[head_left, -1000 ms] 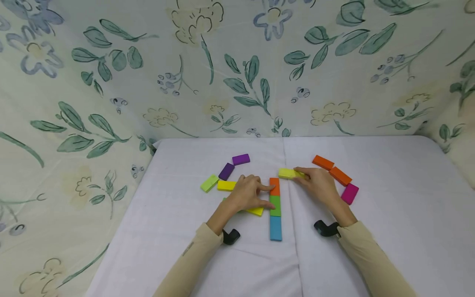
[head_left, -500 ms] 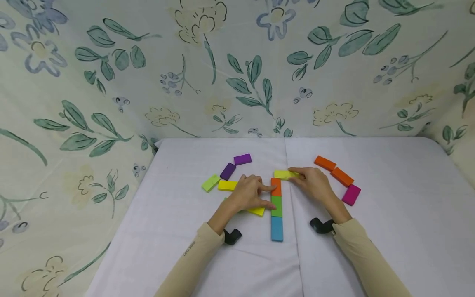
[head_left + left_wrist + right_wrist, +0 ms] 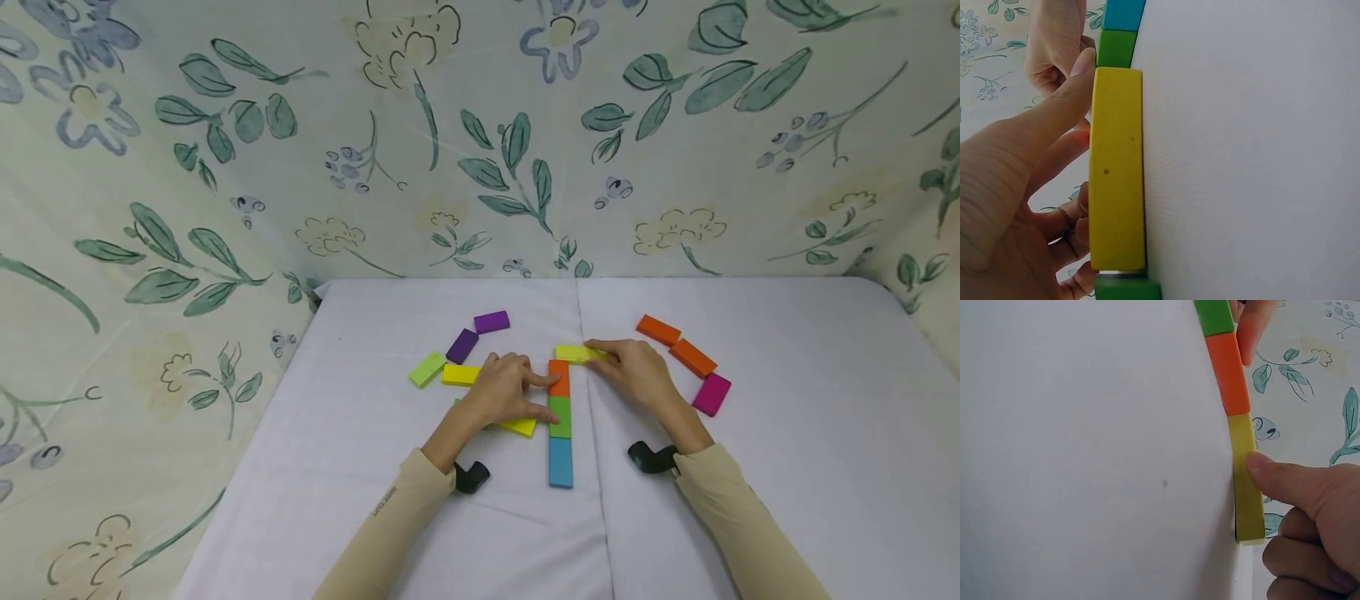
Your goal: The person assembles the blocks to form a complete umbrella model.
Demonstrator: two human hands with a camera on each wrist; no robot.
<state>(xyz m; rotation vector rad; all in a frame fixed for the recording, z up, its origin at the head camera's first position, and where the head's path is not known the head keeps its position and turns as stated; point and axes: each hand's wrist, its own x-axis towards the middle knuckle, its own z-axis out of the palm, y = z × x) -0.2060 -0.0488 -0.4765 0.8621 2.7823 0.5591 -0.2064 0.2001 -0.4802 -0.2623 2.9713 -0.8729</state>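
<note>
I'm pinching the pale-yellow wooden oblong (image 3: 572,354) near frame centre, right hand (image 3: 636,371), while my left hand (image 3: 497,392), thumb and finger apart, is probably steadying the orange wooden oblong (image 3: 561,389) and green one (image 3: 562,407) so nothing slides.

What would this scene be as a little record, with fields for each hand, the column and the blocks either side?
Left hand: finger and thumb at the orange block and green block
Right hand: pinches a light yellow block, crosswise at the column's far end
Column, far to near: orange, green, blue block
Left side: two purple blocks, lime block, two yellow blocks, partly hidden green block
Right side: two other orange blocks, magenta block
</note>
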